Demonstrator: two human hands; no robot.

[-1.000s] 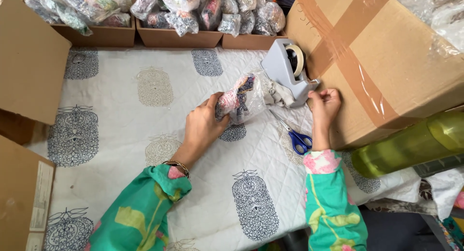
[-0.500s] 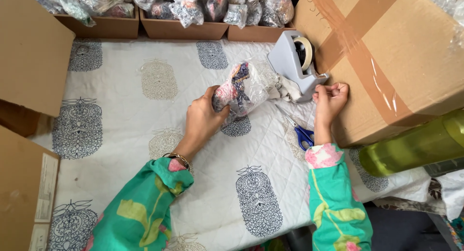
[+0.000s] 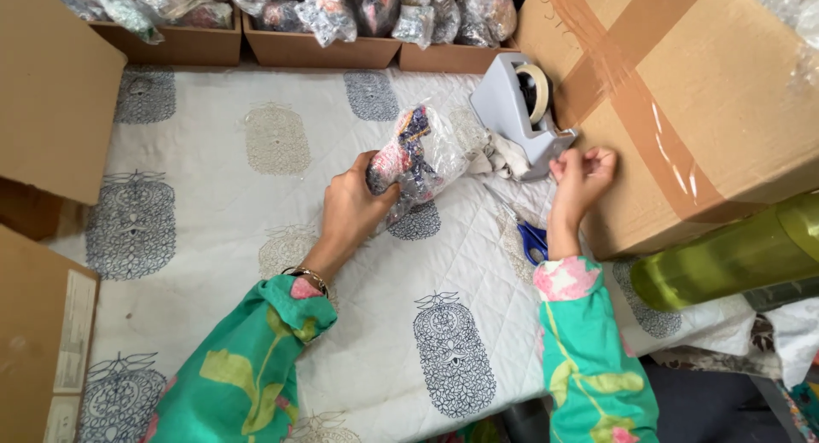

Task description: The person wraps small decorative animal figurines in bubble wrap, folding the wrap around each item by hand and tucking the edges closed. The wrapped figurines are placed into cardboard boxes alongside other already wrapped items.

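Left hand (image 3: 358, 208) clamps the clear bag of patterned cloth (image 3: 418, 153) above the quilted surface (image 3: 256, 195), right hand (image 3: 580, 174) pinches together at the grey tape dispenser (image 3: 522, 110), so the bag looks packed, not yet taped, with filled bags (image 3: 375, 3) boxed behind.

A grey plastic tape dispenser (image 3: 522, 110) stands on the white quilted block-print cloth (image 3: 256, 238), left of a large taped cardboard box (image 3: 682, 102). Blue-handled scissors (image 3: 531, 236) lie before it; behind, low cardboard trays (image 3: 324, 50) hold plastic-wrapped bundles.
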